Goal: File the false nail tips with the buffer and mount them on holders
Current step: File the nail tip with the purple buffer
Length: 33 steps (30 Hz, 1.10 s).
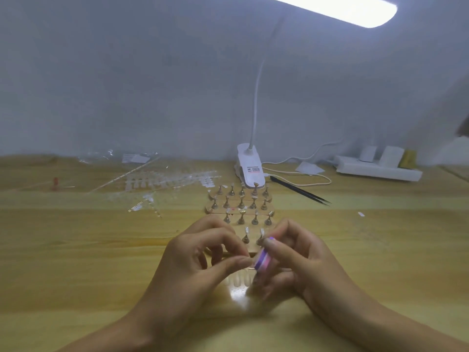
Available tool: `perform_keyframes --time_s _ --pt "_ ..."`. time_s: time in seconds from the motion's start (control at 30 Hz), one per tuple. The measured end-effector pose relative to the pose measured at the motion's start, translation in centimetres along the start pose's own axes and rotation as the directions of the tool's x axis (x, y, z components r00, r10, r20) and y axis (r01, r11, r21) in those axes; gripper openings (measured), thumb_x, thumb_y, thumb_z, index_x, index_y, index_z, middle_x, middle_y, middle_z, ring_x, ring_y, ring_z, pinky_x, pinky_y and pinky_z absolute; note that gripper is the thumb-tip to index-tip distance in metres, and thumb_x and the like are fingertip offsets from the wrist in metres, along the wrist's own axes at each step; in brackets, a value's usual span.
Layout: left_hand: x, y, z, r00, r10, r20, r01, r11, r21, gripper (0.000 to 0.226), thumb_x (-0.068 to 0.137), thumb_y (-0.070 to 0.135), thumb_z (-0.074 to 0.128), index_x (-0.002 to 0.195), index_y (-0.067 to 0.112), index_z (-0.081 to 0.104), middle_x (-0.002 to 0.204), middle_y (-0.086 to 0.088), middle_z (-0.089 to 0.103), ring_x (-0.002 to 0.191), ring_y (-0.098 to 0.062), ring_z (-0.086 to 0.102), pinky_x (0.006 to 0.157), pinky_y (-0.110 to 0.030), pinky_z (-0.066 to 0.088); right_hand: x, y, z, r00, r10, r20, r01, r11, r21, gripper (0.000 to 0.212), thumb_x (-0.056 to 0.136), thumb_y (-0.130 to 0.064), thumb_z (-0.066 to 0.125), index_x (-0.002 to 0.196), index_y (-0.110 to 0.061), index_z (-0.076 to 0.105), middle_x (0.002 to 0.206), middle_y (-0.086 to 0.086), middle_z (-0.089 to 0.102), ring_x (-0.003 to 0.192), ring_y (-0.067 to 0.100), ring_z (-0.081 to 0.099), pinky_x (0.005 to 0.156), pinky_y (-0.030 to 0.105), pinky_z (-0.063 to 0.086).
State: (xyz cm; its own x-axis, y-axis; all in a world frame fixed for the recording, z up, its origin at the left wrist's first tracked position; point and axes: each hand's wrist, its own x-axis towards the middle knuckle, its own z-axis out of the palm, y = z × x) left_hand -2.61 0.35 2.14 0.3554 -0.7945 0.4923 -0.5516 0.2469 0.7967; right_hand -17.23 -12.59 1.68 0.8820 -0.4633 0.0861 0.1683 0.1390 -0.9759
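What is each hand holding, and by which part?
Right hand grips the purple-and-pink striped buffer block by its upper and lower ends. Left hand pinches thumb to forefinger at its edge; what it holds cannot be told.

Nail tip (251,262) pinched by left hand (203,252), only a pale blur, lower end of buffer (261,260) hidden inside grip of right hand (291,255), holders (245,237) just beyond the grip partly covered by fingers.

only a person's two arms are on show. the left hand (203,255) and the right hand (297,252) are bare, and so are the left forearm (121,329) and the right forearm (380,323), uncovered right down to the lower edge of the view. the fingers are slender. the left thumbnail (242,260) is short and plain, trimmed close to the tip.
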Motion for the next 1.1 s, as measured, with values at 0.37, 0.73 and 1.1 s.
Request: perform_keyframes --time_s 0.37,0.73,1.1 --pt "-0.03 0.03 -0.08 1.000 0.015 0.016 -0.015 0.999 0.043 0.014 0.070 0.043 0.076 0.067 0.031 0.070 0.085 0.010 0.059 0.063 -0.006 0.052 0.055 -0.012 0.035 -0.01 -0.15 0.18 0.998 0.002 0.061 0.000 0.999 -0.036 0.026 0.081 -0.028 0.080 0.085 -0.015 0.058 0.077 0.018 0.070 0.067 0.029 0.071 0.053 0.027 0.056" --pt "-0.03 0.00 0.09 1.000 0.030 0.007 -0.030 0.999 0.032 0.017 0.068 0.045 0.082 0.065 0.032 0.070 0.082 0.009 0.059 0.060 -0.006 0.051 0.055 -0.009 0.035 0.08 0.06 -0.17 0.999 0.046 -0.003 -0.046 0.999 0.014 0.026 0.081 -0.027 0.078 0.083 -0.015 0.055 0.077 0.021 0.067 0.063 0.034 0.071 0.052 0.030 0.056" --pt "0.06 0.07 -0.05 0.998 -0.062 0.017 0.062 0.998 -0.018 0.007 0.070 0.032 0.076 0.068 0.027 0.071 0.082 0.008 0.062 0.066 -0.003 0.054 0.058 -0.007 0.038 0.05 0.05 0.09 0.998 0.049 -0.038 -0.049 0.999 -0.003 0.035 0.079 -0.025 0.080 0.091 -0.007 0.053 0.078 0.021 0.068 0.061 0.029 0.070 0.051 0.028 0.057"
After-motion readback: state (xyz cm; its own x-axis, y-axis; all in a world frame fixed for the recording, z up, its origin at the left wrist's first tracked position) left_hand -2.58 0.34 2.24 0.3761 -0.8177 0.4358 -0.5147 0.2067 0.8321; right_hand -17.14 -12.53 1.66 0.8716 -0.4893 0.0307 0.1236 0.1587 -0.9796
